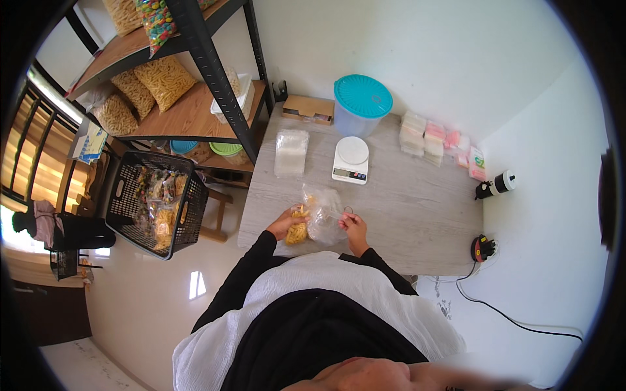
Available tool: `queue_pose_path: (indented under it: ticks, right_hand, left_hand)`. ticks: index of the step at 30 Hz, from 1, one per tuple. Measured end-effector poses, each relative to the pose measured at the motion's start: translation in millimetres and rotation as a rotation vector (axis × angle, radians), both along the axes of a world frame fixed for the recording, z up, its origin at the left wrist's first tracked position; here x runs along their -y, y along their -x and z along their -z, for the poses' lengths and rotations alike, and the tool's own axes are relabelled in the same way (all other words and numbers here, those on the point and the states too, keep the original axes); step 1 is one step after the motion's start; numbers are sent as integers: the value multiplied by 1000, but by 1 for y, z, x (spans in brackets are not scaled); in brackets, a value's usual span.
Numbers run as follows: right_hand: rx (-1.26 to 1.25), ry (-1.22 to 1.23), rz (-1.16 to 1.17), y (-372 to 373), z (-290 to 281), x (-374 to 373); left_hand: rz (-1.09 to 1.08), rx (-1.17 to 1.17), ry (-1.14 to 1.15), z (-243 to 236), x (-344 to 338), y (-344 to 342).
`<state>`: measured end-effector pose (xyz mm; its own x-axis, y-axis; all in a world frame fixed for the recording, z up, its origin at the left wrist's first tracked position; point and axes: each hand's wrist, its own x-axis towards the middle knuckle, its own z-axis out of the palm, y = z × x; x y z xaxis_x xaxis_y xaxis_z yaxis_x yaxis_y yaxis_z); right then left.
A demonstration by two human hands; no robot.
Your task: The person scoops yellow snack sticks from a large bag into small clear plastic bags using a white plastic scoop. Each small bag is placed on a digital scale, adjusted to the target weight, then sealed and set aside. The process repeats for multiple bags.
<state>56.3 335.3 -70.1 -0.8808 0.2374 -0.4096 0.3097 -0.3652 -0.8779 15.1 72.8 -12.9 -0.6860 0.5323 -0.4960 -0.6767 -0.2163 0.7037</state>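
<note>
Our left hand (282, 225) is closed around the left side of a bag of yellow snacks (297, 233), while our right hand (355, 229) pinches the right edge of a clear plastic bag (325, 215). A thin dark loop (349, 209) shows by the right fingertips; it is too small for us to tell whether they hold it too.

Left of us, the black basket (156, 205) bears more small packets. The snack bag sits at the near edge of the table (417, 215), just left of the clear bag and touching it. We judge it light and soft, its film slippery and its pieces brittle, so we would cup it low and take hold at the gathered top rather than squeeze the middle. The clear bag looks limp and almost weightless; its rim is the place to pinch.

Our left forearm slants up and inward, the wrist bent toward the snacks. The white scale (351, 159) stands beyond the clear bag. Our right forearm slants inward too, fingertips pointing left.
</note>
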Motion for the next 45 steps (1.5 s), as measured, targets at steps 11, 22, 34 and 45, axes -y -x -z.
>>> queue_pose_path:
  ticks: [11, 22, 34, 45]
  right_hand:
    - [81, 84, -6, -1, 8, -26]
    - [16, -135, -62, 1, -52, -71]
    - [-22, -199, -181, 13, -82, -86]
    - [-125, -137, -150, 18, -154, -74]
  left_hand:
    - [-216, 80, -31, 4, 21, -12]
    - [-322, -492, 356, -29, 41, -27]
    - [-278, -517, 166, -95, 12, -23]
    - [-279, -915, 515, -86, -12, -24]
